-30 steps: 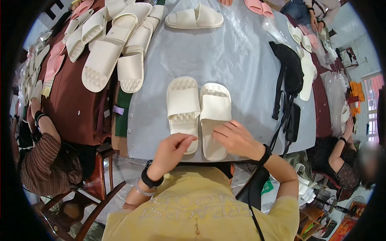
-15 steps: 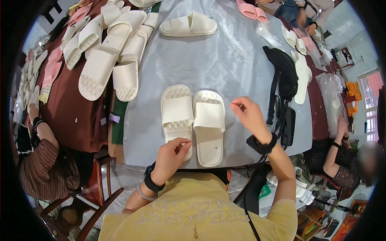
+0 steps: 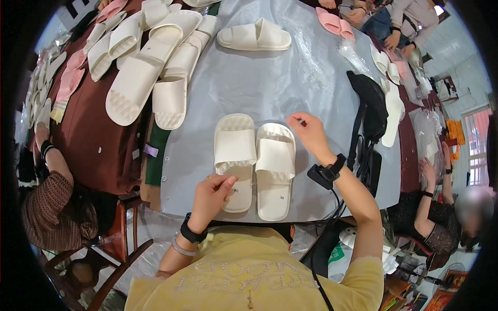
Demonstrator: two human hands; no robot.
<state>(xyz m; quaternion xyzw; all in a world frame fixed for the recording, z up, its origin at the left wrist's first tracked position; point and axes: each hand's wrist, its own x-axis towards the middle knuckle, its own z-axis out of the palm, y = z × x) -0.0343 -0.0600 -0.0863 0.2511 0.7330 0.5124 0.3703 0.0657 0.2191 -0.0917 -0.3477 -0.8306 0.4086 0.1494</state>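
Note:
Two white slide slippers lie side by side before me, sole down, toes pointing away. My left hand [image 3: 213, 194] is over the outer heel edge of the left slipper [image 3: 235, 147], thumb and fingertips pinched together. Whether something small sits between them I cannot make out. Just beyond the toe of the right slipper [image 3: 275, 160], my right hand [image 3: 310, 136] hovers above the cloth with its fingers curled into a pinch; its contents are hidden too. Small dark marks show on both heels.
Another white slipper [image 3: 254, 37] lies on its side at the far end of the grey sheet [image 3: 202, 98]. White slippers [image 3: 137, 80] are heaped at left. A black waist bag [image 3: 369, 103] with cables lies at right. Other people sit at both sides and the far right.
My left hand has drawn back slightly left from the left slipper's heel, uncovering more of it. My right hand has shifted a little closer to the right slipper's toe. The view has tilted slightly.

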